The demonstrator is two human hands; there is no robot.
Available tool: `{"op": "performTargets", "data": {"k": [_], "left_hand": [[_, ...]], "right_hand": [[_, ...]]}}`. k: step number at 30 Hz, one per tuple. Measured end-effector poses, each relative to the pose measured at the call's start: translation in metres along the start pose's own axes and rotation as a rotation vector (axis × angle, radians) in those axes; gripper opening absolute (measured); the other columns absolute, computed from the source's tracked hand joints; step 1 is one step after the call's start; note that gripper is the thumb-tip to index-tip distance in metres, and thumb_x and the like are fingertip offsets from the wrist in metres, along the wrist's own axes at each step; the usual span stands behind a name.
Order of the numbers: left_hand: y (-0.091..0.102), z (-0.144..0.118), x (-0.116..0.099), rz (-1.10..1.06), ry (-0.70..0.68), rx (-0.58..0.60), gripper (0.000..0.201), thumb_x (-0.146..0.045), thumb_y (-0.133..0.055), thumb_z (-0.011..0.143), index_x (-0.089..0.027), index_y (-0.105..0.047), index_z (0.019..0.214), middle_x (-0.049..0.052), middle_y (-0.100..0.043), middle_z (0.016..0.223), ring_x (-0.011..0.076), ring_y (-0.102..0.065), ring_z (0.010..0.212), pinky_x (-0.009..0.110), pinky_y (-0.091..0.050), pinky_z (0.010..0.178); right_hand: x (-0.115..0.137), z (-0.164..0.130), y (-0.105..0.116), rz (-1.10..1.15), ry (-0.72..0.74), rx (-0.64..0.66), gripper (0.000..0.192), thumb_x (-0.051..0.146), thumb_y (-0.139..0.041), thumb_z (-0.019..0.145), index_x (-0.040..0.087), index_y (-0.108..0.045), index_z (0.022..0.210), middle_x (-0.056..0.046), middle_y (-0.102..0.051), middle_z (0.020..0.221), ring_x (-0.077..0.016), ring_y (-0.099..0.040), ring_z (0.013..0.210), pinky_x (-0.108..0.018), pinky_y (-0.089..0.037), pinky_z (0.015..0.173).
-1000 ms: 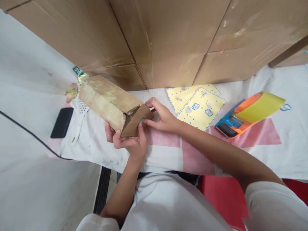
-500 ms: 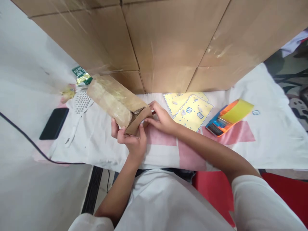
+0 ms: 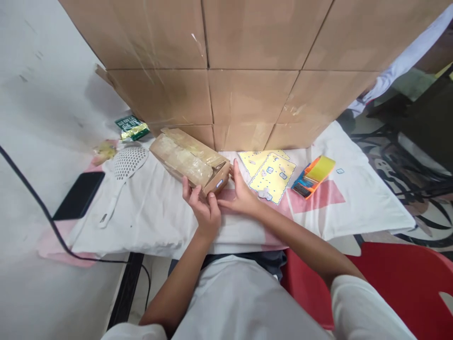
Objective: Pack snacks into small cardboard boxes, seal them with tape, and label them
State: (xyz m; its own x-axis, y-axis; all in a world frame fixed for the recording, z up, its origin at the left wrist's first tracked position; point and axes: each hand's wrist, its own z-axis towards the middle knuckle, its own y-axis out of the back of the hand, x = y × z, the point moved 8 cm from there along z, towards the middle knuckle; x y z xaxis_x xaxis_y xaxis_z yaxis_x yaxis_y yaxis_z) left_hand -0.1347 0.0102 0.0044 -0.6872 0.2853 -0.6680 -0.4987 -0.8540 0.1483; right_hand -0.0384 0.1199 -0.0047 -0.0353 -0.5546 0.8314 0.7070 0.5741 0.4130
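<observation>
On the white cloth of the table (image 3: 354, 212), just in front of a wall of stacked cartons (image 3: 255, 61), a long brown cardboard box (image 3: 184, 158) wrapped in clear tape is laid flat, its near end turned toward the person. That end is steadied from both sides: the left hand (image 3: 201, 205) is curled under and against the near corner, thumb and fingers closed on the cardboard, while the right hand (image 3: 242, 196) is laid with fingers extended against the end flap, apparently so that the flap is kept pressed in place. A small blue-edged label (image 3: 219, 183) is seen on the end face, but its writing cannot be read. Just right of the box, two yellow sheets (image 3: 271, 172) bearing small stickers are spread, and beyond them an orange, blue and yellow packet (image 3: 313, 175); no print there is legible. To the left, a white slotted spoon (image 3: 123, 172), a dark phone (image 3: 79, 196) and a green wrapper (image 3: 131, 127) with unreadable white lettering are left lying.
</observation>
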Motion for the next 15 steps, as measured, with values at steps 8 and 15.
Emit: {"op": "performTargets", "data": {"k": [8, 15], "left_hand": [[0.012, -0.001, 0.001, -0.243, 0.003, -0.049, 0.045, -0.021, -0.045, 0.102, -0.026, -0.04, 0.147, 0.017, -0.029, 0.166, 0.0286, -0.024, 0.16, 0.055, -0.029, 0.127], [0.019, -0.004, 0.005, -0.222, 0.043, -0.074, 0.041, -0.024, -0.045, 0.101, -0.022, -0.044, 0.142, 0.019, -0.04, 0.159, 0.0282, -0.036, 0.154, 0.053, -0.033, 0.125]], "right_hand": [[0.002, 0.004, -0.02, -0.098, -0.179, -0.241, 0.155, 0.053, -0.093, 0.062, 0.018, 0.018, 0.164, -0.025, -0.022, 0.161, -0.0387, -0.029, 0.151, -0.055, -0.04, 0.12], [0.028, -0.047, 0.063, -0.195, -0.126, -0.372, 0.141, 0.058, -0.086, 0.066, 0.022, 0.008, 0.166, -0.025, -0.024, 0.164, -0.0407, -0.044, 0.143, -0.056, -0.057, 0.1]]}}
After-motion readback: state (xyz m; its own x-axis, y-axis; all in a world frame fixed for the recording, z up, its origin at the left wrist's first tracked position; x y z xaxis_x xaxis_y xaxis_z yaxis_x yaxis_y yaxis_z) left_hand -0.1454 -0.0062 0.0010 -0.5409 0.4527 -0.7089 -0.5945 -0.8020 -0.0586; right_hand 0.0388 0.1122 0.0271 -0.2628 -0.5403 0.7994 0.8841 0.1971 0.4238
